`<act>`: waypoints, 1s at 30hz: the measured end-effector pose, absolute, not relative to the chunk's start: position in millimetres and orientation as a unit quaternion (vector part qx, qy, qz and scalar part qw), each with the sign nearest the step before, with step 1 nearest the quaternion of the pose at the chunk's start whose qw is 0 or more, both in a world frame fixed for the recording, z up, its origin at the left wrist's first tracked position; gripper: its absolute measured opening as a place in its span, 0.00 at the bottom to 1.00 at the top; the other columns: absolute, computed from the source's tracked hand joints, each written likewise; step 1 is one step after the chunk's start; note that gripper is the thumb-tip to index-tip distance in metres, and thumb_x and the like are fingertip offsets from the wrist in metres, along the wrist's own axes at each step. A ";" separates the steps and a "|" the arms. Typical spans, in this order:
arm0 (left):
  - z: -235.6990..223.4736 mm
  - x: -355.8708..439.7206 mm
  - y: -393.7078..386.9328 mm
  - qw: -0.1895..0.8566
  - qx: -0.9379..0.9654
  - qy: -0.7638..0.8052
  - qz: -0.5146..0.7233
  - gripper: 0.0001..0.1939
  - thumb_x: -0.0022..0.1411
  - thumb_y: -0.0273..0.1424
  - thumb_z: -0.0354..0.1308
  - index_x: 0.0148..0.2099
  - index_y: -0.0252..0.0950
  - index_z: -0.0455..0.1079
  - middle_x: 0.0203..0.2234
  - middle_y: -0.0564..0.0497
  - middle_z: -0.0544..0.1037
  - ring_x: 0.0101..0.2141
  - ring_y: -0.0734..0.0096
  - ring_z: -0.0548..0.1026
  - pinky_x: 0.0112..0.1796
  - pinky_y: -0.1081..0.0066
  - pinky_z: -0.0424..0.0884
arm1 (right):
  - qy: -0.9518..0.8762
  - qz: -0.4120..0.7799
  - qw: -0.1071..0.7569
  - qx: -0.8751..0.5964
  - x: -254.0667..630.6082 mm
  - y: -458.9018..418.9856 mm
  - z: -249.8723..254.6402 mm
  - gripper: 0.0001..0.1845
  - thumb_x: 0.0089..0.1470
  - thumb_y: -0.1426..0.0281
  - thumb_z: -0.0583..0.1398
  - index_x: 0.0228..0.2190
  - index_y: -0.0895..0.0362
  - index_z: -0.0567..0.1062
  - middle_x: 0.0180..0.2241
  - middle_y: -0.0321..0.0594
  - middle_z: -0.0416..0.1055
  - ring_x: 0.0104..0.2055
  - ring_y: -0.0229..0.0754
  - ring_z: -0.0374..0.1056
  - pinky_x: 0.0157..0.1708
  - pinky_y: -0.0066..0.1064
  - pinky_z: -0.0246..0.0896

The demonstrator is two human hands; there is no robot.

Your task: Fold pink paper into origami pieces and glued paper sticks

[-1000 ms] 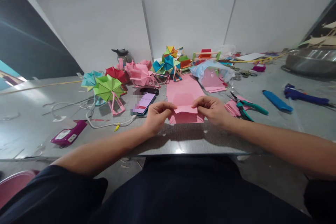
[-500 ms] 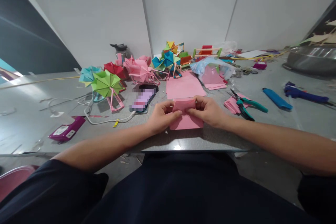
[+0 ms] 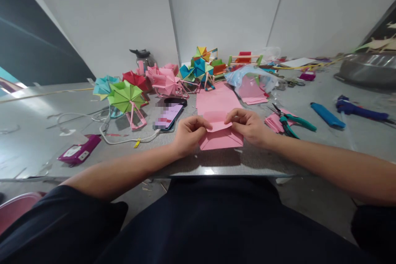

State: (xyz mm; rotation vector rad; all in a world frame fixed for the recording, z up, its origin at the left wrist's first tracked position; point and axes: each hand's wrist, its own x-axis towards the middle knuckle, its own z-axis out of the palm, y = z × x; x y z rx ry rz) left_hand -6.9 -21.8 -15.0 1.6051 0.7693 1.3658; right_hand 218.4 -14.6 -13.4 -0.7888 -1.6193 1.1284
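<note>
Both hands hold a folded piece of pink paper (image 3: 221, 139) just above the table's front part. Its upper flap is bent toward me, and slanted creases show on the lower part. My left hand (image 3: 191, 134) pinches the flap's left end between thumb and fingers. At the right end, my right hand (image 3: 249, 128) grips it with the thumb below and the index finger on top. Behind the folded piece lies a larger pink paper sheet (image 3: 218, 97) on the table.
Left of my hands lie a phone (image 3: 169, 116) on a white cable and a purple power adapter (image 3: 79, 150). Folded paper wheels (image 3: 127, 97) stand behind. On the right are pliers (image 3: 291, 120), a blue tube-like object (image 3: 328, 114), a blue glue gun (image 3: 360, 108) and a metal basin (image 3: 365, 70).
The upper flap of the pink paper has come down toward me, and slanted folds now show below it. My fingers have moved apart to the flap's two ends.
</note>
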 end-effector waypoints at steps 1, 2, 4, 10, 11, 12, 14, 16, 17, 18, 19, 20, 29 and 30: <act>-15.1 -8.0 -21.5 0.430 0.651 0.304 0.547 0.04 0.50 0.27 0.62 0.29 0.36 0.78 0.25 0.52 0.80 0.27 0.73 0.73 0.29 0.74 0.66 | -0.669 0.457 0.489 -0.323 219.1 -14.7 -12.5 0.07 0.48 0.65 0.70 0.29 0.53 0.78 0.26 0.34 0.75 0.26 0.36 0.63 0.25 0.28 0.56; -15.1 -9.1 -21.4 0.431 0.655 0.299 0.544 0.05 0.50 0.26 0.61 0.28 0.36 0.78 0.25 0.51 0.81 0.27 0.73 0.74 0.29 0.73 0.66 | -0.674 0.449 0.491 -0.320 219.7 -14.7 -11.7 0.05 0.48 0.67 0.68 0.29 0.53 0.79 0.27 0.34 0.76 0.27 0.36 0.64 0.26 0.28 0.56; -14.9 -11.2 -21.6 0.443 0.654 0.289 0.541 0.05 0.50 0.26 0.61 0.30 0.36 0.79 0.25 0.51 0.80 0.26 0.74 0.73 0.29 0.74 0.66 | -0.686 0.430 0.496 -0.314 220.9 -14.9 -10.5 0.02 0.47 0.68 0.67 0.27 0.52 0.80 0.28 0.35 0.76 0.29 0.37 0.67 0.28 0.29 0.58; -13.3 -13.3 -24.2 0.478 0.641 0.292 0.525 0.11 0.51 0.28 0.67 0.39 0.35 0.78 0.30 0.50 0.82 0.28 0.74 0.76 0.29 0.75 0.69 | -0.712 0.375 0.497 -0.326 224.1 -17.7 -10.2 0.04 0.52 0.65 0.67 0.28 0.51 0.79 0.29 0.38 0.77 0.32 0.41 0.71 0.32 0.33 0.66; -13.4 -13.1 -24.3 0.479 0.640 0.295 0.523 0.10 0.51 0.28 0.68 0.38 0.35 0.78 0.30 0.50 0.83 0.28 0.74 0.77 0.29 0.75 0.69 | -0.713 0.370 0.499 -0.325 224.1 -18.7 -10.3 0.05 0.53 0.64 0.68 0.29 0.51 0.79 0.28 0.37 0.77 0.31 0.41 0.71 0.32 0.33 0.66; -13.7 -12.7 -24.4 0.479 0.640 0.297 0.522 0.10 0.51 0.29 0.68 0.38 0.34 0.77 0.30 0.50 0.83 0.28 0.74 0.77 0.29 0.75 0.69 | -0.714 0.370 0.500 -0.323 223.9 -19.8 -10.3 0.06 0.53 0.63 0.69 0.31 0.51 0.79 0.28 0.37 0.77 0.30 0.41 0.71 0.31 0.33 0.66; -14.8 -11.7 -24.3 0.475 0.642 0.300 0.523 0.09 0.51 0.29 0.67 0.37 0.34 0.77 0.29 0.50 0.82 0.27 0.74 0.76 0.28 0.75 0.69 | -0.715 0.379 0.494 -0.318 223.0 -21.9 -10.1 0.11 0.53 0.60 0.71 0.35 0.51 0.79 0.27 0.36 0.78 0.29 0.40 0.70 0.29 0.31 0.65; -16.1 -10.7 -23.9 0.468 0.644 0.302 0.524 0.08 0.52 0.30 0.67 0.36 0.35 0.77 0.27 0.51 0.81 0.26 0.74 0.75 0.27 0.75 0.68 | -0.719 0.386 0.482 -0.318 221.6 -23.2 -9.8 0.16 0.53 0.56 0.72 0.37 0.52 0.78 0.28 0.36 0.79 0.29 0.40 0.71 0.30 0.31 0.67; -16.7 -10.2 -23.7 0.465 0.646 0.303 0.524 0.07 0.53 0.31 0.67 0.36 0.35 0.77 0.26 0.51 0.81 0.25 0.75 0.74 0.27 0.75 0.67 | -0.720 0.383 0.482 -0.320 220.8 -23.5 -9.6 0.18 0.52 0.54 0.73 0.36 0.52 0.79 0.29 0.38 0.80 0.30 0.41 0.72 0.31 0.32 0.68; -17.1 -9.8 -23.4 0.462 0.647 0.303 0.525 0.07 0.53 0.31 0.67 0.35 0.35 0.77 0.26 0.52 0.80 0.25 0.75 0.73 0.26 0.75 0.66 | -0.719 0.378 0.486 -0.323 220.1 -23.5 -9.6 0.19 0.51 0.52 0.73 0.35 0.53 0.79 0.29 0.39 0.80 0.31 0.41 0.73 0.31 0.32 0.69; -17.3 -9.4 -23.1 0.461 0.647 0.302 0.526 0.07 0.53 0.31 0.66 0.35 0.35 0.77 0.25 0.52 0.79 0.24 0.75 0.73 0.26 0.75 0.66 | -0.717 0.373 0.491 -0.326 219.5 -23.4 -9.6 0.20 0.51 0.51 0.74 0.33 0.53 0.79 0.30 0.40 0.80 0.31 0.42 0.74 0.32 0.33 0.70; -17.3 -9.1 -22.8 0.461 0.646 0.300 0.529 0.06 0.53 0.31 0.66 0.35 0.35 0.77 0.25 0.53 0.79 0.24 0.76 0.72 0.26 0.75 0.65 | -0.713 0.369 0.497 -0.329 219.1 -23.1 -9.6 0.21 0.50 0.50 0.74 0.33 0.53 0.79 0.30 0.40 0.80 0.32 0.42 0.74 0.33 0.33 0.71; -12.1 -6.5 -24.6 0.448 0.631 0.307 0.553 0.04 0.50 0.29 0.64 0.32 0.36 0.78 0.24 0.52 0.77 0.23 0.77 0.68 0.24 0.75 0.59 | -0.709 0.328 0.522 -0.341 222.9 -24.3 -3.7 0.12 0.50 0.57 0.73 0.29 0.51 0.83 0.29 0.40 0.81 0.32 0.44 0.75 0.32 0.34 0.71; -12.0 -6.3 -24.6 0.446 0.632 0.305 0.555 0.04 0.50 0.29 0.64 0.31 0.36 0.78 0.24 0.52 0.77 0.23 0.77 0.67 0.24 0.75 0.58 | -0.715 0.321 0.521 -0.338 223.9 -25.0 -2.8 0.11 0.50 0.57 0.72 0.28 0.50 0.83 0.29 0.40 0.81 0.32 0.44 0.75 0.33 0.35 0.71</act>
